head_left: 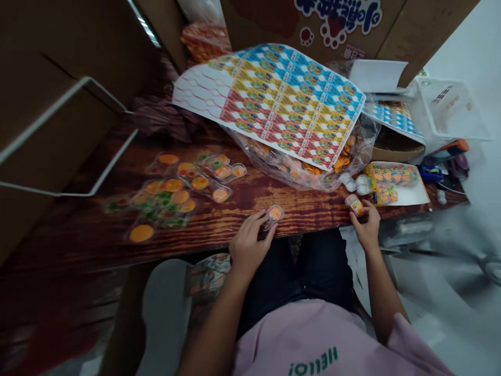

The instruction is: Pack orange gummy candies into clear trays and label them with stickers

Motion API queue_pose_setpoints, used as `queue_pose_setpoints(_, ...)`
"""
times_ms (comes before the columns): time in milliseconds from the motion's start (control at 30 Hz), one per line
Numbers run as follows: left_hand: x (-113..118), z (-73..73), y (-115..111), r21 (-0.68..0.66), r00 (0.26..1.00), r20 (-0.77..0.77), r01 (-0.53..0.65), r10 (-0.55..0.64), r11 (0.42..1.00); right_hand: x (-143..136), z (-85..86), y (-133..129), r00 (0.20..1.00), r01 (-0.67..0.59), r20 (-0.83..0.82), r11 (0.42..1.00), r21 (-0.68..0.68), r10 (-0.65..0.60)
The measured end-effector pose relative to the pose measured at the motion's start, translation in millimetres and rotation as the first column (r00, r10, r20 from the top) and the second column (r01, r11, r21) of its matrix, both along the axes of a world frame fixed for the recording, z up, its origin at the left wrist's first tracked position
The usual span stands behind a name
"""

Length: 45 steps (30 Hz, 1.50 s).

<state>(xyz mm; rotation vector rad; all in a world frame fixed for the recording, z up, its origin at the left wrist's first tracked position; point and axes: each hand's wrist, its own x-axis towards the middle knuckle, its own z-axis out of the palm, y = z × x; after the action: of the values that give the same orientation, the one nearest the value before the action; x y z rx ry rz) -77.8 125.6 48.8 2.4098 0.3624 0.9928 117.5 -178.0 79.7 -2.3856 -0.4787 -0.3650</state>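
Observation:
Near the front edge of the table, my left hand [250, 241] is closed on a small clear plastic pack [275, 213] with an orange disc inside. Further right, my right hand [367, 225] pinches another small clear pack [354, 204], which bears a yellow and orange label. Just beyond that hand lies a shallow yellow box [419, 194] with several labelled packs in it. Small whitish pieces [362, 185] sit left of the box. A spread of clear packs with orange discs [172, 185] and green bits covers the table left of my left hand.
A sheet of printed blue, yellow and red stickers [289, 104] rests on a clear plastic bag of orange discs [340, 159]. Behind stands a cardboard box [266, 26]. At right are a white basket [450, 107], a fan [485, 263] and a blue tape dispenser [430, 173].

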Motion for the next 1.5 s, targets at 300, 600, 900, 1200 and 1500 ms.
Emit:
queue_pose_setpoints(300,0.3,-0.1,-0.2,0.027,0.999,0.035,-0.024,0.023,0.999,0.4,2.7,-3.3,0.989,0.094,-0.128,0.977,0.191,-0.07)
queue_pose_setpoints(600,0.3,2.0,0.6,0.025,0.999,0.035,-0.024,0.024,0.999,4.7,11.8,-6.2,0.989,0.043,-0.141,0.999,0.033,-0.038)
queue_pose_setpoints(900,1.1,4.7,1.3,0.036,0.998,0.05,-0.034,0.032,0.999,6.2,17.0,0.3,0.991,0.114,-0.068,0.993,0.018,-0.112)
queue_pose_setpoints(1200,0.9,2.2,1.1,-0.008,0.998,0.052,-0.021,0.022,1.0,0.6,11.4,-0.3,0.99,0.109,-0.08,0.992,-0.067,-0.114)
queue_pose_setpoints(1500,0.5,-4.0,-0.1,-0.095,1.0,0.009,-0.027,0.028,0.995,2.2,11.8,-1.0,0.995,0.052,-0.084,0.998,-0.045,-0.056)
